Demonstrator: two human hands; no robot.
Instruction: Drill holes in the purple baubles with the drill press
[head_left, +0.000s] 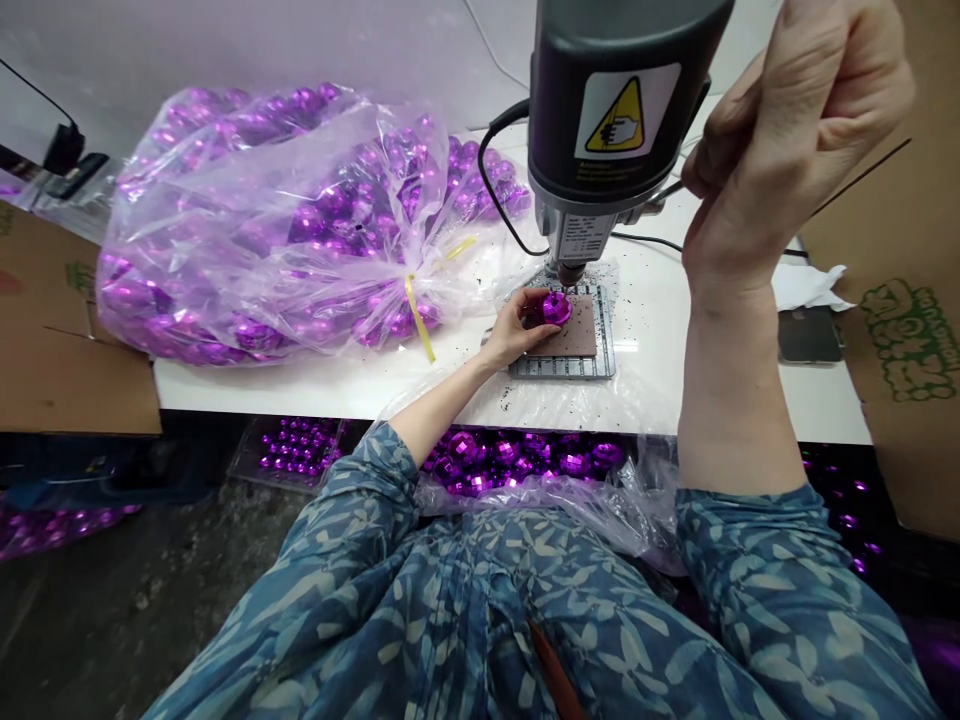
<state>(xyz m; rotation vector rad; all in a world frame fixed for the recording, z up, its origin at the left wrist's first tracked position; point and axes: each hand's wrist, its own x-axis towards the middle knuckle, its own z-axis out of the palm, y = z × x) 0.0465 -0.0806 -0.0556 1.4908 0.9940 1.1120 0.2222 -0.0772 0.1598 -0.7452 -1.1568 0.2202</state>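
My left hand [513,332] is closed around a shiny purple faceted ball [556,308], thumb and fingers on its left side. The ball sits over a brown board [581,335] on the grey metal base [606,365] of a bench drill press [592,110]. Just above the ball is the drill's chuck [570,274]; I cannot make out a bit clearly. At the upper right, my right hand [795,130] is raised and gripped on the drill press's feed lever [671,190], whose outer end the fingers hide.
A big clear bag [247,200] of purple balls, tied with yellow ribbon [420,320], lies left on the white table [360,390]. More purple balls [517,455] lie below the front edge. Cardboard boxes [75,350] flank both sides. A dark phone-like slab [810,335] rests at right.
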